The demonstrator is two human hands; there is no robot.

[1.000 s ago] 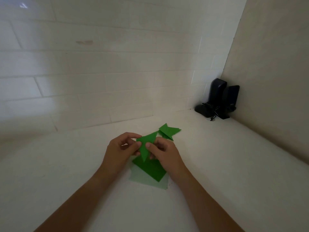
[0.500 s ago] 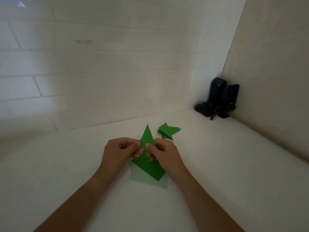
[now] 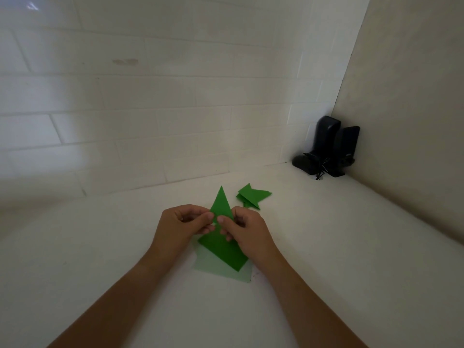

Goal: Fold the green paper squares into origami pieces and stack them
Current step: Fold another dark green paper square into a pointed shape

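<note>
We see both forearms reach in from the lower edge and converge at the middle of the white bench [image 3: 326, 247]. The left hand [image 3: 179, 226] and right hand [image 3: 247, 231] meet knuckle to knuckle, wrists low, palms turned toward each other. Their fingers are curled, and thumb against forefinger they pinch the folded green paper [image 3: 221, 205] between them. The left fingers [image 3: 208, 217] grasp its left edge and the right fingers [image 3: 222, 219] its right edge, the two thumb tips almost touching.

The paper's narrow triangular point stands up just beyond the fingertips, aimed away from us. Below the fingers, toward our wrists, a darker green paper square [image 3: 223, 249] lies flat on the bench, partly hidden under the right hand. It rests on a paler green sheet [image 3: 221, 268], whose near edge pokes out between the two forearms.

Just beyond and to the right of the right fingers, near but apart from them, lie the finished origami pieces [image 3: 253, 195], overlapping in a small heap. Well beyond, in the far right corner against the tiled wall [image 3: 150, 109], stands a pair of black speakers [image 3: 329, 146].
</note>
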